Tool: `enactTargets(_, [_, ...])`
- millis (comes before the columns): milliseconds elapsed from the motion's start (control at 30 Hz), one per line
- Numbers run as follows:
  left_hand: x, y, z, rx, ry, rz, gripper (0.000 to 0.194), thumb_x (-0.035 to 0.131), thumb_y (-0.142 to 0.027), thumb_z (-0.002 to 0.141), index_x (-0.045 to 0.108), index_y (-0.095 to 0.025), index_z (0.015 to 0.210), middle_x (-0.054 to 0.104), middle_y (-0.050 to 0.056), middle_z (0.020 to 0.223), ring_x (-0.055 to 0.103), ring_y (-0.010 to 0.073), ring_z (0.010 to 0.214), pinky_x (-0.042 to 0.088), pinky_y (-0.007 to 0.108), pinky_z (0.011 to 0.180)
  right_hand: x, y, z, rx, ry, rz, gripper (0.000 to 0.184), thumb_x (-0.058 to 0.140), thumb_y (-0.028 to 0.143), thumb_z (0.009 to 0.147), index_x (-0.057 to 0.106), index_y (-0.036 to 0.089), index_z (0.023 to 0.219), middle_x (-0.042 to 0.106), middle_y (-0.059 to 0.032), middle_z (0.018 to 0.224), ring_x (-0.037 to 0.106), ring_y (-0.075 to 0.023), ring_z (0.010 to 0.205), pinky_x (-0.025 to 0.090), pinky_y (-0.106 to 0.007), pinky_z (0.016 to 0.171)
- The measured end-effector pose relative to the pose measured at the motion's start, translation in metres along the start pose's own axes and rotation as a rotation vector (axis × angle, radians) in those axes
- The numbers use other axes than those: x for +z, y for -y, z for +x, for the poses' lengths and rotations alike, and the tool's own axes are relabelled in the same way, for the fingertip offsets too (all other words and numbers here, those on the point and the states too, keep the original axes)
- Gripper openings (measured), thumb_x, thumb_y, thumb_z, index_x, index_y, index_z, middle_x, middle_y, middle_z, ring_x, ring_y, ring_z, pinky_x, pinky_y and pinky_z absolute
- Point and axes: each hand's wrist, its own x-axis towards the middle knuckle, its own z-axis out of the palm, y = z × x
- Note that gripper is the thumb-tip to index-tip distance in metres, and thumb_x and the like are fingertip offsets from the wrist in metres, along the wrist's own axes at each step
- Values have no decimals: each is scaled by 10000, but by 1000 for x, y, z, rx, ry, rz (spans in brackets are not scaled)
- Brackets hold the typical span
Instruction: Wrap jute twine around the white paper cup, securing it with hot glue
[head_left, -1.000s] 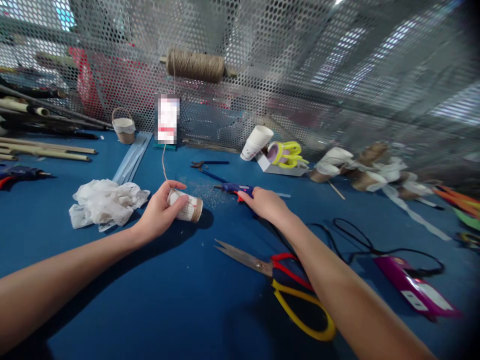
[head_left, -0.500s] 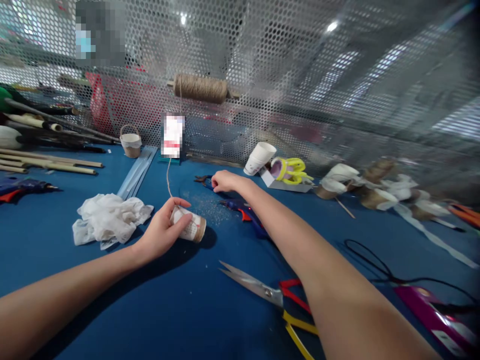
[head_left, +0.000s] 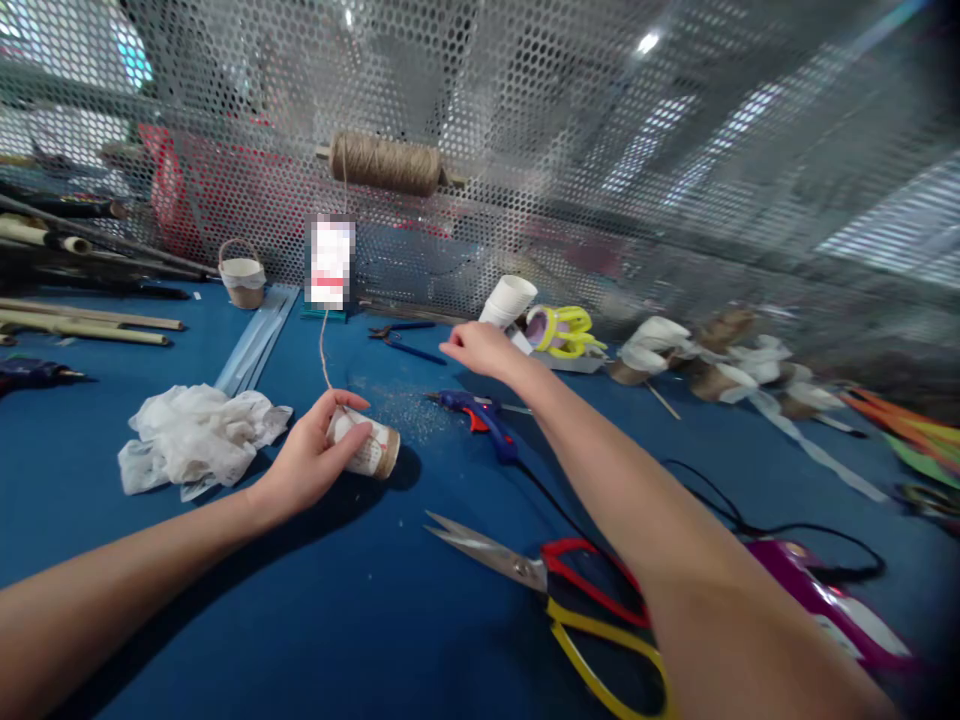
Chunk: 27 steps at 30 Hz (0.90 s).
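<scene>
My left hand (head_left: 311,447) is closed around a paper cup (head_left: 369,450) lying on its side, its rim end wound with brown twine. The twine (head_left: 324,350) runs from the cup up toward the spool (head_left: 386,163). Above the blue table, my right hand (head_left: 480,348) has its fingers curled together, with nothing seen in them. Just left of it lie pliers (head_left: 409,345) with blue handles, apart from the hand. A blue glue gun (head_left: 480,415) with a red trigger rests below that hand. Large scissors (head_left: 517,565) with red and yellow handles lie open nearer me.
Crumpled white lace (head_left: 202,435) and pale strips (head_left: 255,340) lie at left, near a small basket (head_left: 244,282). Behind stands a perforated metal panel (head_left: 555,130). White cups (head_left: 510,298), yellow-handled scissors (head_left: 566,332) and a purple power strip (head_left: 832,600) are at right.
My right hand has come off the pliers and moved right, leaving them on the table. My left hand still holds the cup. The whole view has shifted slightly.
</scene>
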Motion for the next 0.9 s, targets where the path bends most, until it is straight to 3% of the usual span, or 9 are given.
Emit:
enactTargets(100, [3,-2,0,9,5,19,258,541,-345,783,472,-176,965,521,-38,673,505,111,566,412,221,544,8,-22,-60,74,61,15,338,485,454,864,636,157,803,676,-91,774,638,-221,747,445,-298,627])
enactTargets(233, [7,-3,-1,14,14,37,258,550,-349,774,485,-174,951,520,-40,659,499,110,556,404,216,531,41,-25,-112,153,113,15,336,525,500,811,616,177,783,681,-92,750,643,-231,700,397,-283,541])
enactTargets(400, [10,-4,-4,-4,14,28,268,559,-354,762,487,-167,940,519,-40,657,490,106,550,401,212,527,61,-23,-103,281,57,2,260,468,331,884,597,124,975,660,-122,922,630,-231,851,459,-317,689])
enactTargets(567, [9,-2,-4,-1,11,38,272,557,-356,771,487,-170,956,515,-43,656,485,102,541,394,207,524,58,-36,-72,381,50,15,311,532,326,882,541,173,1152,560,-86,1160,581,-195,956,497,-405,798])
enactTargets(700, [8,0,-4,0,20,48,266,550,-356,773,487,-178,960,518,-41,663,497,110,546,403,216,528,53,-36,-63,386,33,40,309,516,327,887,559,142,1131,577,-122,1129,584,-220,966,486,-405,809])
enactTargets(833, [8,-2,-5,-6,17,33,267,558,-352,761,485,-176,948,514,-43,649,501,108,530,409,214,514,36,-27,-97,281,-14,98,470,464,448,879,562,66,1136,572,-231,1122,559,-313,1034,448,-427,843])
enactTargets(900, [7,-3,-6,-8,11,13,264,562,-350,758,484,-176,941,524,-41,649,513,108,530,417,212,512,32,-21,-132,156,5,163,509,515,511,828,550,141,1176,591,-151,1133,579,-253,1003,461,-355,845])
